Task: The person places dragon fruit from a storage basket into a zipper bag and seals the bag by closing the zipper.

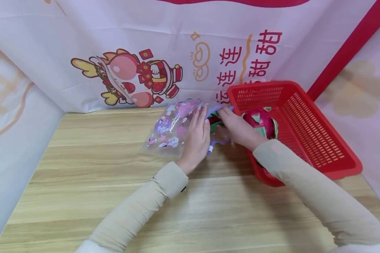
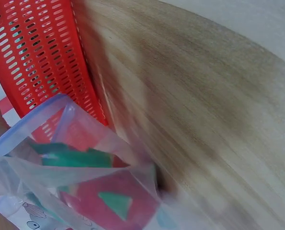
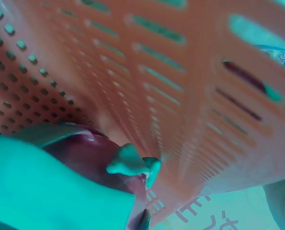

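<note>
A clear zip bag (image 1: 164, 131) with cartoon prints and a purple-blue rim lies on the table, its mouth toward the basket. Inside the mouth is a dragon fruit (image 2: 108, 196), magenta with green scales, partly covered by plastic and hands. My left hand (image 1: 196, 140) rests on the bag beside the mouth, fingers fairly straight. At the upper rim, my right hand (image 1: 239, 128) holds the plastic with bent fingertips; its thumb is hidden. Another dragon fruit (image 1: 259, 121) sits in the red basket (image 1: 326, 140), just beyond the right wrist.
The basket's slotted wall (image 2: 41, 52) stands close to the bag's mouth. Wood-grain table (image 1: 82, 175) extends left and toward the front. Behind it hangs a white printed cloth (image 1: 177, 45) with red lettering and a cartoon figure.
</note>
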Available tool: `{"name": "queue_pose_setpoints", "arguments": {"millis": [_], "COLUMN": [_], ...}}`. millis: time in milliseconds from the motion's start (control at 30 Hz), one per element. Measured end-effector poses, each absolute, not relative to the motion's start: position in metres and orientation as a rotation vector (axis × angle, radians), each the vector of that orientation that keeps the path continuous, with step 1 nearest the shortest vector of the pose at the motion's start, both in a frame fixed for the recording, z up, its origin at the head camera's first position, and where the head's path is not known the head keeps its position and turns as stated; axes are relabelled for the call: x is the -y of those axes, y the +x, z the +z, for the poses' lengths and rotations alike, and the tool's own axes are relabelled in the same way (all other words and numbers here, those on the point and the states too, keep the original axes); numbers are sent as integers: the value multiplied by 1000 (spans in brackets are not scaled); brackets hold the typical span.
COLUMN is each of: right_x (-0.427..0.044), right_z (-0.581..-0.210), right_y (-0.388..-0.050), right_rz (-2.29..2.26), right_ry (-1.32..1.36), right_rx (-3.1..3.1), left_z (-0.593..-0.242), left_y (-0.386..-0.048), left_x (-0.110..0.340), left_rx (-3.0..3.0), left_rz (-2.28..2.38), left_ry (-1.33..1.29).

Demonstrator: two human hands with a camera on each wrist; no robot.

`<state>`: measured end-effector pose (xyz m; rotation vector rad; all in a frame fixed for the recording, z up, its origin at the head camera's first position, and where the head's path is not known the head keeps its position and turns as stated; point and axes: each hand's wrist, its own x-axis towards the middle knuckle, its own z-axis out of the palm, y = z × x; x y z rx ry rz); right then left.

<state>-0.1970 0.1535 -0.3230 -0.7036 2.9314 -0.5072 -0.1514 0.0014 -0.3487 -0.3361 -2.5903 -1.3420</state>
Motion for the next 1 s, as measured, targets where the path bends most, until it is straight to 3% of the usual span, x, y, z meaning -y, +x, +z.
{"name": "queue_pose_setpoints", "arguments": {"millis": [300, 1000], "right_x": [-153, -161], "right_z": [-322, -325], "right_y": [-200, -202], "right_rz": [-461, -578], "right_ry": [-284, -333], "right_rx": [-3027, -3041], "left_z": [-347, -349], "left_y": [-151, -153], "left_x": [0, 0], "left_rx": [2582, 2634], "left_rz": [-1345, -1335], "left_ry": [-337, -303]}}
